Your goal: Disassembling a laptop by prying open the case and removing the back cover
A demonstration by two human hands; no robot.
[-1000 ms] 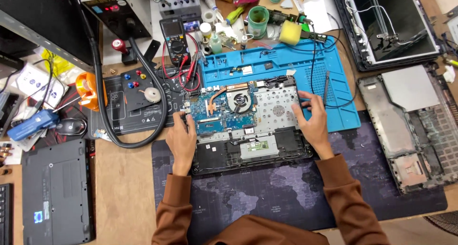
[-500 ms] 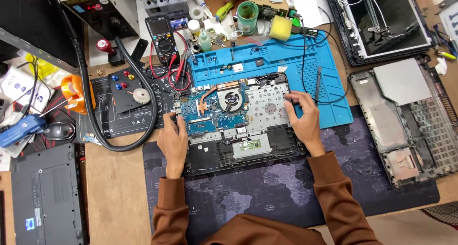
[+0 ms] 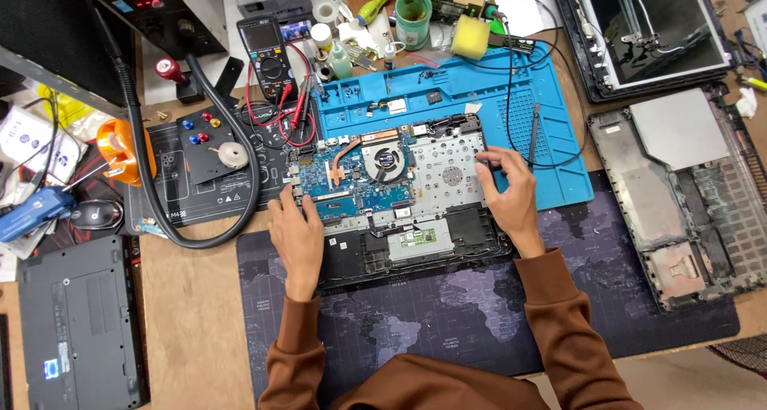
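While the opened laptop (image 3: 399, 198) lies at the frame's centre, its bottom cover is already off, but the board and fan are not yet out. Left hand (image 3: 297, 236) grips its left edge; right hand (image 3: 510, 196) grips its right edge.

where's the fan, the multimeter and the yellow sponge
fan (image 3: 384, 160), head view, on its round hub inside the opened laptop
multimeter (image 3: 264, 55), head view, on the middle of its dark body
yellow sponge (image 3: 469, 37), head view, on its top face
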